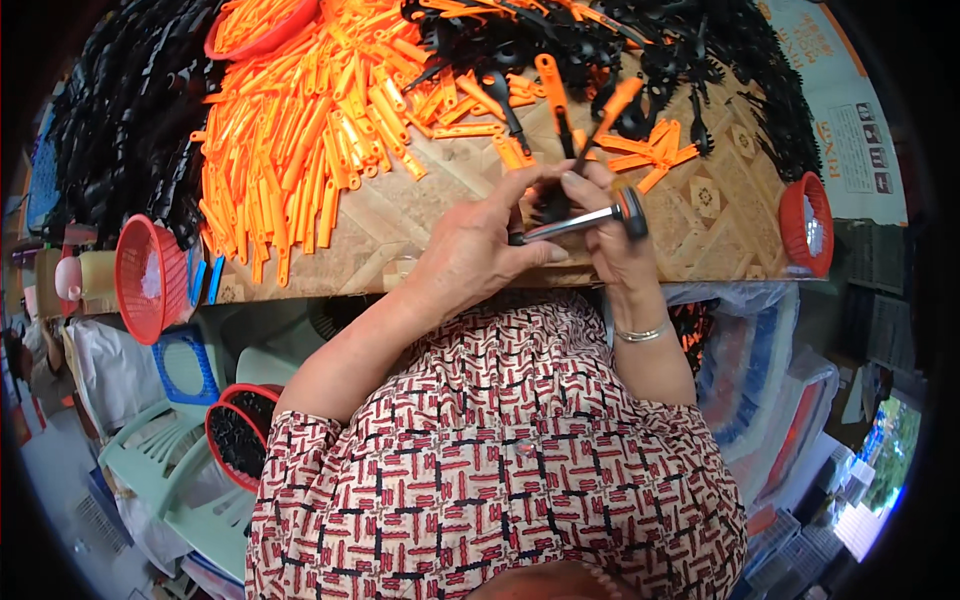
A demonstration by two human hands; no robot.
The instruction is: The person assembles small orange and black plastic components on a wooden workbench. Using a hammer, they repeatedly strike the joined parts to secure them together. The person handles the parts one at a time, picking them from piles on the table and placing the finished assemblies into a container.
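Note:
My two hands are close together above the near edge of the table. A small hammer [580, 224], with a silver shaft and a black head, lies slantwise across them. My left hand [470, 245] is closed around the shaft's black left end, thumb pointing right. The hammer's head is in front of my right hand [622, 250], whose fingers are closed on a slim black piece with an orange handle [620, 103] tilted up to the right. A second orange handle [550, 80] rises just left of it. Dark parts between the hands are partly hidden by my fingers.
A large heap of orange handles [300, 140] covers the table's left part. Black pieces [130, 110] pile up at far left and along the back right [740, 60]. Red baskets stand at the left [145, 290] and right [808, 225] edges. Pale green chairs [150, 440] are at lower left.

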